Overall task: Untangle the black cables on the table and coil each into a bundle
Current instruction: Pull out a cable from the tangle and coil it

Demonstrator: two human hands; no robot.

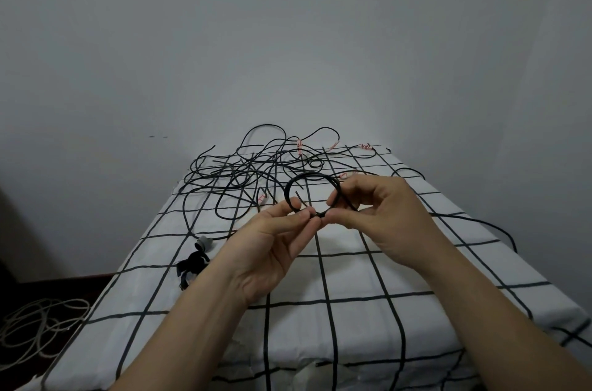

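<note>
A small coil of black cable (308, 178) is held up above the middle of the table. My left hand (275, 243) pinches the coil's lower edge between thumb and fingertips. My right hand (381, 208) pinches the same coil from the right, its fingers curled round the strands. From the right hand a loose length of the cable (499, 227) trails off over the table's right edge. Behind the hands, a tangle of black cables (246, 169) with small pink-and-white tags lies spread over the far end of the table.
The table wears a white cloth with a black grid (336, 320) and stands against a grey wall. A grey plug (202, 243) and a pile of black straps (192, 265) lie near its left edge. Pale coiled cord (41, 326) lies on the floor at the lower left.
</note>
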